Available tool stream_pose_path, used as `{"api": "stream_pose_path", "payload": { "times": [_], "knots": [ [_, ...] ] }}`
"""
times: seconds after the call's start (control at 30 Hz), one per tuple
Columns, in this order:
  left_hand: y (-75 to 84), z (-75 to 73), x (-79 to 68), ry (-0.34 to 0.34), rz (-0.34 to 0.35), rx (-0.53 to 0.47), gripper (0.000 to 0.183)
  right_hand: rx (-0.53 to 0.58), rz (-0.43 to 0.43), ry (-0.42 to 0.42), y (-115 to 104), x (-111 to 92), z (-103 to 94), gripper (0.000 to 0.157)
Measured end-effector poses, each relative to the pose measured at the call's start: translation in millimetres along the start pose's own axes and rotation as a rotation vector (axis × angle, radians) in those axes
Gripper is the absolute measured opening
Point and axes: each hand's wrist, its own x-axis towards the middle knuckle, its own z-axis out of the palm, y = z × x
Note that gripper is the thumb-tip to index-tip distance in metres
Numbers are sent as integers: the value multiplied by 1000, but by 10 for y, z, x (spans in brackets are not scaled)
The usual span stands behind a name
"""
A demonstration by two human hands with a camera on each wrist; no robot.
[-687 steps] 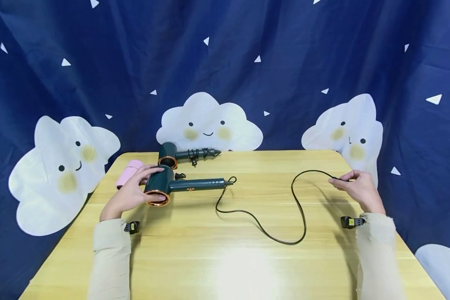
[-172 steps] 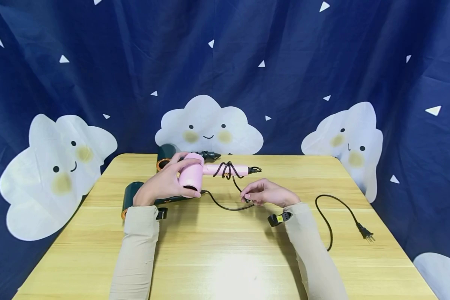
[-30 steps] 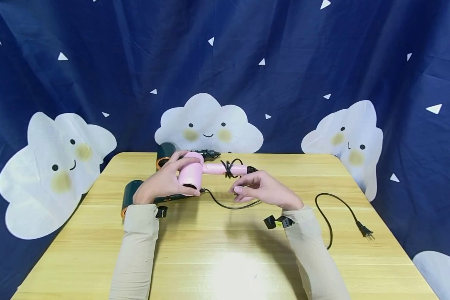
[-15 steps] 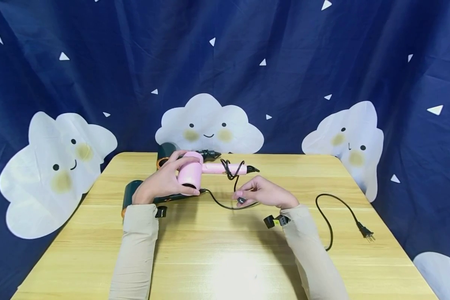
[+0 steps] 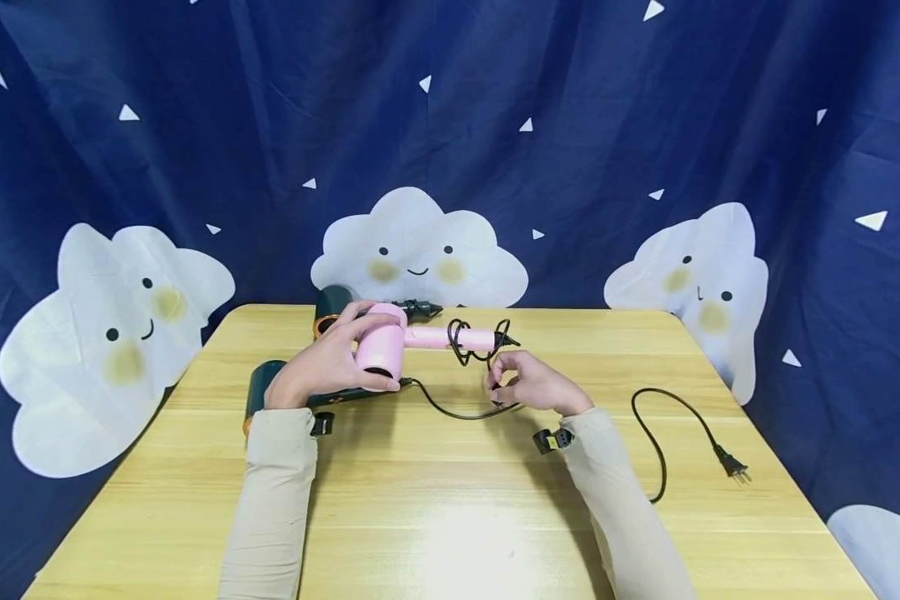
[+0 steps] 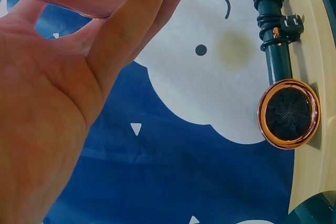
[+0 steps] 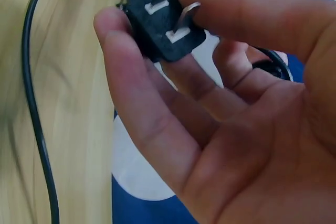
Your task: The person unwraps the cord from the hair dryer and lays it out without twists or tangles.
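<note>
My left hand [image 5: 322, 367] grips the barrel of a pink hair dryer [image 5: 382, 348], held above the table with its handle pointing right. A black cord [image 5: 462, 358] loops loosely around that handle, one loop near its end. My right hand [image 5: 538, 385], just below the handle's end, pinches the cord's two-pin plug [image 7: 167, 30] between thumb and fingers. Under my left hand lies a dark green hair dryer [image 5: 264, 387], its handle partly hidden. In the left wrist view, another green hair dryer [image 6: 278, 61] has its cord wound around its handle.
The front green dryer's cord [image 5: 450, 414] runs right beneath my right hand and forearm. Its plug [image 5: 730, 461] lies near the right edge of the wooden table [image 5: 390, 517]. A blue cloud-print curtain [image 5: 450, 125] hangs behind.
Since the oldest frame, the green dryer was put down and the pink one picked up. Over the last second, my right hand shifted around the handle, moving a cord loop toward its end.
</note>
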Motion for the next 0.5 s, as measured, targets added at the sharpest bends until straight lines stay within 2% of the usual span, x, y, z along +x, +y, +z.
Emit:
{"api": "stream_pose_path", "payload": {
  "times": [0.13,0.23,0.4,0.5],
  "knots": [
    [-4,4,5,-8,2,2,90,-86,44,76,45,-3,-34,21],
    [4,7,10,-13,-2,0,90,-102,87,123,75,-10,-64,25],
    [22,7,14,-24,-6,-5,91,-59,164,202,121,-9,-96,31],
    [31,7,14,-24,-7,-7,91,-11,232,258,143,-7,-111,44]
  ]
}}
